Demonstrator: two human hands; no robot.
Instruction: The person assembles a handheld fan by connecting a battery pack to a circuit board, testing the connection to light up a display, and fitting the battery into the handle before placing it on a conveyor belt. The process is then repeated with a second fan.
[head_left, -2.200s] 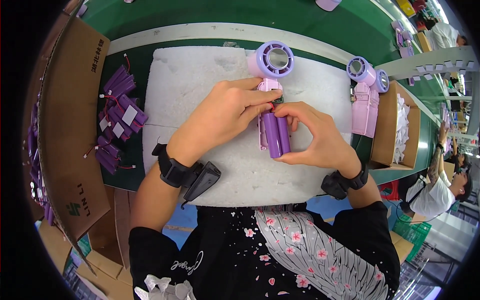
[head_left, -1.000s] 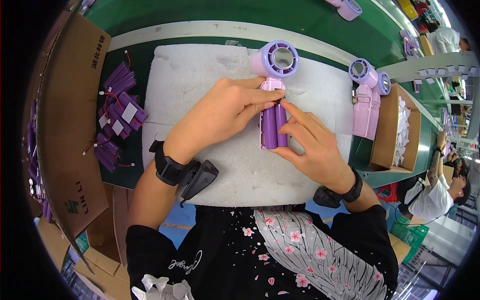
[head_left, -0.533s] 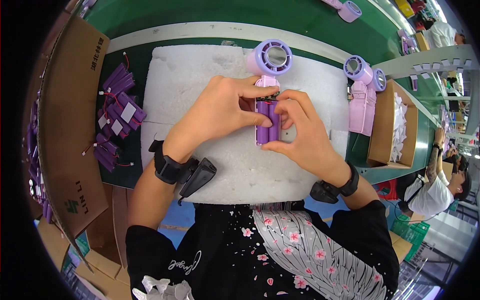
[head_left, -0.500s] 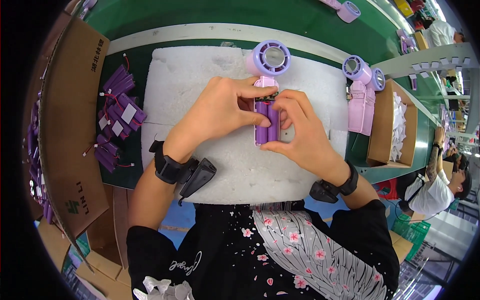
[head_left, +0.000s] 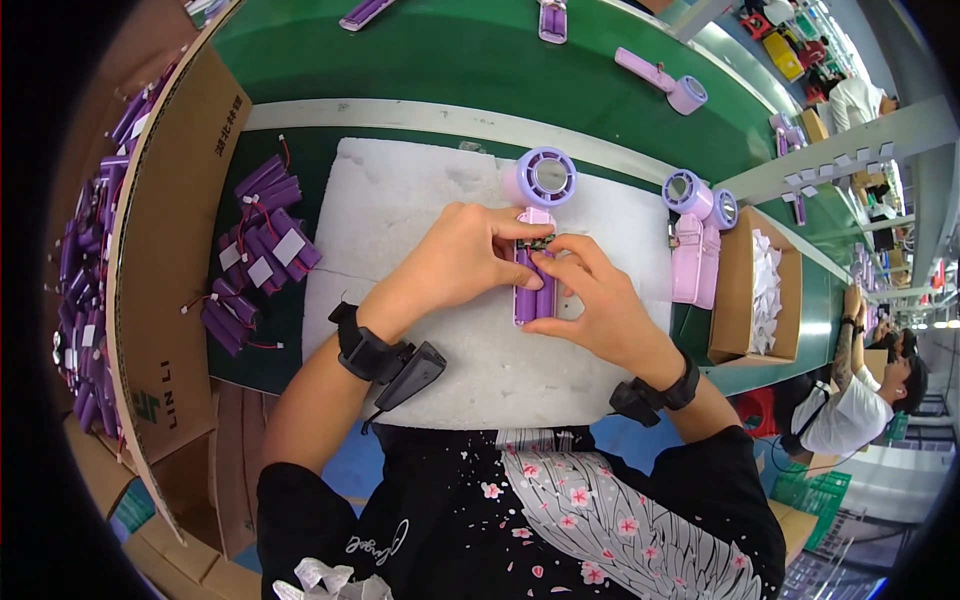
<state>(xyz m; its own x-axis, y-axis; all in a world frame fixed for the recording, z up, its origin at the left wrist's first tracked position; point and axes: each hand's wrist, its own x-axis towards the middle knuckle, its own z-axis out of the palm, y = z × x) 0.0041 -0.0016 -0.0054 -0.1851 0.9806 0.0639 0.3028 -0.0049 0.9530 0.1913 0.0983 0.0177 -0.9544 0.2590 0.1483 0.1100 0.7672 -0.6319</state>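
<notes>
While left hand clamps lilac fan and purple battery pack, I see right hand, grip closed on that pack, over white foam.

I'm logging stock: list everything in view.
Foam pad: one, white, centre
Fan: one, lavender-pink, on pad
Battery cells: two, purple, in fan
Battery packs: several, purple, left of pad
Large carton: one, brown, far left, packs inside
Other fans: two, lavender-pink, right of pad
Small carton: one, brown, right, white pieces inside
Fan pieces: several, pinkish, beyond pad
People: several, some in white, right
Wrist devices: two, black, both wrists
Left fingers: one set, bare, on fan
Right fingers: one set, bare, at cells
</notes>
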